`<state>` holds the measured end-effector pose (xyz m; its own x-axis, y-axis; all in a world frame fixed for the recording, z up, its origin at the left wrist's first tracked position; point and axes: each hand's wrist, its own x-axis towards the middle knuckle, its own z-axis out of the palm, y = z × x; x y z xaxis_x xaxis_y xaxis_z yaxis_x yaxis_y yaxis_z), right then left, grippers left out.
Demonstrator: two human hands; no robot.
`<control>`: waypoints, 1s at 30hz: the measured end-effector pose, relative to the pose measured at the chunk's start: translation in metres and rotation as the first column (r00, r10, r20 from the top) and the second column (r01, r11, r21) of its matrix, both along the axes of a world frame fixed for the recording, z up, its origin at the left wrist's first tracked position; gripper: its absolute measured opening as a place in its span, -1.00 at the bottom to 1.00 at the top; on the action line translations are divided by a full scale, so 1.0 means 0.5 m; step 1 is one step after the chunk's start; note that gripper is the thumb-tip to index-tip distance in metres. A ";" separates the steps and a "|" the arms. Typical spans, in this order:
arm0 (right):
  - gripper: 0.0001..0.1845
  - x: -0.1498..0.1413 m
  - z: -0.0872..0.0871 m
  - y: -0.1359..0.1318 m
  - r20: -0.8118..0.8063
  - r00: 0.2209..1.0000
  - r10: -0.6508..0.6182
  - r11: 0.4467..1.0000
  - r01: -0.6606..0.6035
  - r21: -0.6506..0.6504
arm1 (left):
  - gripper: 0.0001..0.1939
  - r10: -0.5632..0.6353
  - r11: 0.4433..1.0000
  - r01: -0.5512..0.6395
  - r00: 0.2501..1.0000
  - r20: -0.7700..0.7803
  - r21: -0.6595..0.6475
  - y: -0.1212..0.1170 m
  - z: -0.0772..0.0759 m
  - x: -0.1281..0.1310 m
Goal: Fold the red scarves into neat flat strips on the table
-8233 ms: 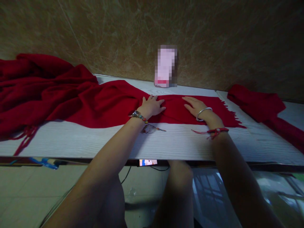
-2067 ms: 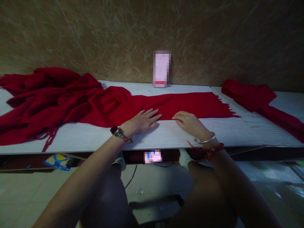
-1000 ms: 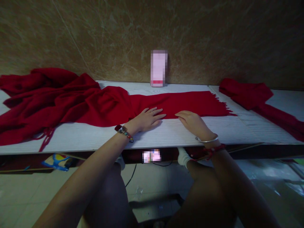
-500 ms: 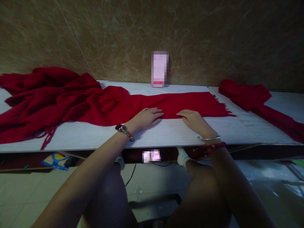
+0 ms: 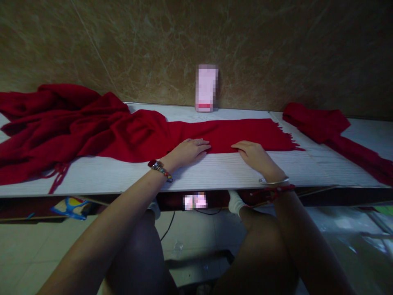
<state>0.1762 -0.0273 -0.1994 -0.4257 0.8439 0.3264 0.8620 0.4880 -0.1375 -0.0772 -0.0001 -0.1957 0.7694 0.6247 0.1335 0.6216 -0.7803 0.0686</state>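
Observation:
A long red scarf with a fringed right end lies along a white wood-grain bench top. Its right part is folded narrow and flat, while the left part is a loose, rumpled heap. My left hand rests palm down across the scarf's near edge, fingers stretched out and close together. To the right, my right hand touches the same edge with its fingertips. Its fingers reach left over the cloth, and the thumb sits a little below them. I see no cloth gripped in either hand.
A second folded red cloth lies at the right. A pale pink, blurred box-like object stands at the back by the brown marbled wall. A blue and yellow packet sits under the bench's front edge, and a black cable hangs below.
Both hands have come from the middle of the scarf to its near edge. Over the last second my right hand has slid slightly right, and my left fingers have drawn closer together.

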 end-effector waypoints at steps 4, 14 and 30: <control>-0.62 -0.001 0.000 0.000 -0.010 0.999 -0.039 0.999 0.039 0.001 | -0.59 0.001 1.000 -0.001 1.000 -0.006 -0.009 0.000 0.000 0.000; -0.73 -0.006 0.009 -0.004 -0.104 0.993 -0.058 0.995 0.066 0.075 | -0.57 0.040 0.999 -0.040 0.999 0.004 -0.020 0.001 -0.008 -0.003; -0.68 -0.007 0.018 -0.014 -0.025 1.000 0.006 0.997 -0.008 -0.077 | -0.52 0.087 0.975 -0.110 0.989 -0.123 -0.193 -0.008 0.010 -0.008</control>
<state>0.1726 -0.0341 -0.1902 -0.4241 0.8641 0.2712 0.8545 0.4810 -0.1962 -0.0811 -0.0039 -0.1909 0.7059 0.7031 -0.0857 0.7072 -0.6929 0.1408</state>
